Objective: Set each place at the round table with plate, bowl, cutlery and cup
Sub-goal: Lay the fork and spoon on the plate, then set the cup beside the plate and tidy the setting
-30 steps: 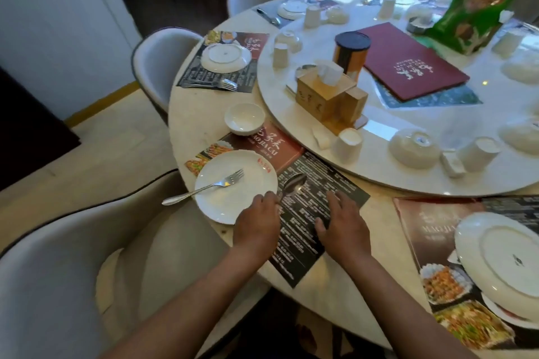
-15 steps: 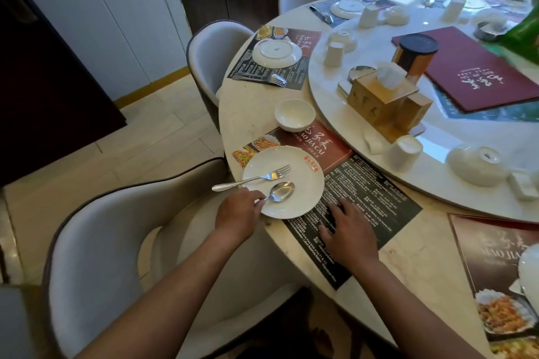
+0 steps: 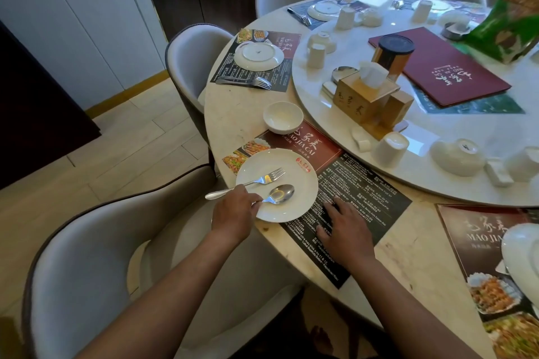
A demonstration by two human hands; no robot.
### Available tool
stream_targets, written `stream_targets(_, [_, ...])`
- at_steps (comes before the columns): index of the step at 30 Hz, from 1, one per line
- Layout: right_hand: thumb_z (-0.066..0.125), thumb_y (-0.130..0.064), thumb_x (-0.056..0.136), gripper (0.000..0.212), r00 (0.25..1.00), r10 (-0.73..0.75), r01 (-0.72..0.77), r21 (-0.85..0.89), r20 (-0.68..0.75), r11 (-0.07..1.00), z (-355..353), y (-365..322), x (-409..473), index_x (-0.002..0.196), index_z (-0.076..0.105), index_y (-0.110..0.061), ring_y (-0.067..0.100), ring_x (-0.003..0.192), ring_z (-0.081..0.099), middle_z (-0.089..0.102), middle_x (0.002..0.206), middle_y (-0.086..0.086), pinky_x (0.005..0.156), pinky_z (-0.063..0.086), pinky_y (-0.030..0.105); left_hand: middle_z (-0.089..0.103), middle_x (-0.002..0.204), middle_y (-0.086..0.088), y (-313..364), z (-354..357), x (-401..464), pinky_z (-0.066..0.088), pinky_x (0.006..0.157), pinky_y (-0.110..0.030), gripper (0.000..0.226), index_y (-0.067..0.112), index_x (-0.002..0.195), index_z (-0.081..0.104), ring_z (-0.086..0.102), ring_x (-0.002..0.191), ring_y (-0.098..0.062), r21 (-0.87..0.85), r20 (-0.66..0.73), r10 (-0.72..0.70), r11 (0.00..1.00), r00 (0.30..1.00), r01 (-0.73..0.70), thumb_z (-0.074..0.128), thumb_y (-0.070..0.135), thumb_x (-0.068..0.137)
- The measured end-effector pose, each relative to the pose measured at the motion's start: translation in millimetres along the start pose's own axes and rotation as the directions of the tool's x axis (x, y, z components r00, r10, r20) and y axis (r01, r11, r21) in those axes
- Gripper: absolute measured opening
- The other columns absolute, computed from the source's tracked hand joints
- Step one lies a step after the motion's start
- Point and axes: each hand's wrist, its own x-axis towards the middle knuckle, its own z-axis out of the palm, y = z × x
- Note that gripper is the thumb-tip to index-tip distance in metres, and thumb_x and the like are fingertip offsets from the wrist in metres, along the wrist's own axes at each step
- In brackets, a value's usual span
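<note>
"MAO JIA CAI" printed in white on red panel of placemat (image 3: 303, 143), under large Chinese characters, not legible. Black panel of same placemat filled with small white print, too small to be read. "MAO JIA" seen on second placemat (image 3: 478, 230) at right, rest cut off by plate. Red stamp-like mark (image 3: 303, 161) on near plate rim, unreadable. Gold characters on maroon menu folder (image 3: 440, 67) and wooden tissue box (image 3: 354, 102), not deciphered.

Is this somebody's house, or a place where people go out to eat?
Most likely a restaurant dining room. The printed placemat shows food photos and a restaurant name, a red menu folder lies on the big turntable, and several identical places are laid round it.
</note>
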Motion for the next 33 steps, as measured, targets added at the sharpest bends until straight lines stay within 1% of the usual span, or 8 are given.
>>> stream_targets(7, [0.052, -0.053, 0.094, 0.066, 1.0, 0.024, -0.025, 0.02, 0.016, 0.999, -2, 0, 1, 0.153, 0.034, -0.029, 0.023, 0.149, 0.025, 0.028, 0.162, -0.001, 0.119, 0.03, 0.044, 0.063, 0.112, 0.004, 8, -1, -3, 0.054, 0.074, -0.032, 0.032, 0.032, 0.125, 0.068, 0.058, 0.102, -0.017, 0.058, -0.072, 0.019, 0.998, 0.997, -0.015, 0.059, 0.044, 0.096])
stream_targets(11, [0.059, -0.046, 0.092, 0.06, 0.996, 0.024, -0.023, 0.011, -0.087, 1.0, -18, 6, 6, 0.147, 0.042, -0.029, 0.022, 0.14, 0.036, 0.04, 0.153, 0.001, 0.111, 0.04, 0.042, 0.063, 0.119, 0.0, 39, -7, 5, 0.052, 0.085, -0.037, 0.039, 0.028, 0.128, 0.064, 0.055, 0.11, -0.022, 0.05, -0.114, 0.124, 0.992, 0.986, -0.119, 0.058, 0.046, 0.094])
stream_targets(15, [0.07, -0.031, 0.086, 0.061, 0.959, 0.026, -0.052, -0.085, -0.281, 0.995, -47, 23, 26, 0.143, 0.049, -0.024, 0.028, 0.139, 0.036, 0.043, 0.15, 0.007, 0.109, 0.041, 0.046, 0.049, 0.146, -0.005, 84, -5, 25, 0.034, 0.113, -0.044, 0.055, 0.029, 0.146, 0.045, 0.036, 0.139, -0.027, 0.102, -0.063, 0.205, 0.975, 0.977, -0.198, 0.049, 0.052, 0.097])
stream_targets(18, [0.075, -0.023, 0.079, 0.069, 0.941, -0.03, -0.051, -0.228, -0.336, 0.972, -67, 46, 51, 0.142, 0.048, -0.019, 0.038, 0.14, 0.032, 0.038, 0.151, 0.014, 0.107, 0.041, 0.052, 0.032, 0.158, -0.012, 116, 1, 43, 0.018, 0.122, -0.049, 0.067, 0.029, 0.156, 0.026, 0.017, 0.15, -0.035, 0.138, 0.001, 0.21, 0.968, 0.978, -0.208, 0.043, 0.057, 0.098])
stream_targets(22, [0.072, -0.019, 0.081, 0.072, 0.955, -0.054, -0.071, -0.4, -0.293, 0.914, -96, 74, 87, 0.146, 0.039, -0.021, 0.044, 0.144, 0.02, 0.026, 0.157, 0.018, 0.107, 0.037, 0.055, 0.019, 0.164, -0.014, 151, 6, 64, 0.011, 0.124, -0.051, 0.071, 0.028, 0.157, 0.019, 0.007, 0.153, -0.036, 0.096, 0.057, 0.198, 0.975, 0.979, -0.203, 0.046, 0.057, 0.098])
stream_targets(26, [0.068, -0.026, 0.089, 0.075, 0.987, -0.056, -0.02, -0.459, -0.151, 0.888, -116, 96, 117, 0.15, 0.025, -0.028, 0.042, 0.146, 0.019, 0.01, 0.163, 0.015, 0.107, 0.038, 0.051, 0.02, 0.163, -0.013, 173, 10, 77, 0.006, 0.124, -0.05, 0.069, 0.027, 0.156, 0.021, 0.006, 0.153, -0.037, 0.082, 0.078, 0.184, 0.978, 0.98, -0.19, 0.048, 0.054, 0.099])
stream_targets(30, [0.059, -0.025, 0.093, 0.052, 0.99, -0.109, 0.053, -0.459, -0.095, 0.887, -126, 105, 138, 0.141, 0.039, -0.028, 0.033, 0.127, 0.041, 0.029, 0.15, 0.01, 0.087, 0.051, 0.042, 0.025, 0.162, -0.011, 182, 19, 86, 0.01, 0.124, -0.053, 0.067, 0.028, 0.154, 0.023, 0.009, 0.153, -0.036, 0.092, 0.091, 0.171, 0.98, 0.981, -0.179, 0.049, 0.054, 0.098])
stream_targets(33, [0.059, -0.022, 0.093, 0.046, 0.987, -0.125, 0.064, -0.476, -0.099, 0.877, -130, 107, 144, 0.136, 0.044, -0.028, 0.032, 0.119, 0.047, 0.038, 0.141, 0.008, 0.078, 0.052, 0.039, 0.028, 0.159, -0.01, 185, 26, 90, 0.014, 0.123, -0.054, 0.063, 0.029, 0.152, 0.028, 0.014, 0.151, -0.037, 0.112, 0.092, 0.17, 0.977, 0.981, -0.18, 0.05, 0.053, 0.097])
